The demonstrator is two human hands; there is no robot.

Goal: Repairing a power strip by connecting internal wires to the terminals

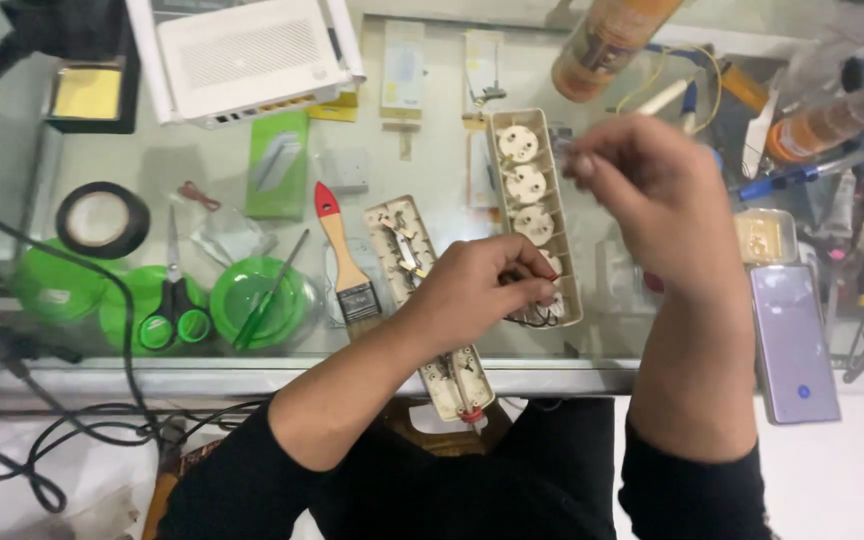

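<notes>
Beige socket strip (537, 210) lies open on the glass table (432, 170); my left hand (482, 285) pinches black wires (532, 315) at its near end, my right hand (642, 170) curls around something tiny at its far end.

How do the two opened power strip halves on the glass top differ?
The socket half shows round white socket inserts; the base half shows bare metal contact strips. The socket half lies wholly on the glass, while the base half overhangs the near edge. The left hand touches the socket half's near end and crosses the base half. Both are beige and elongated.
</notes>
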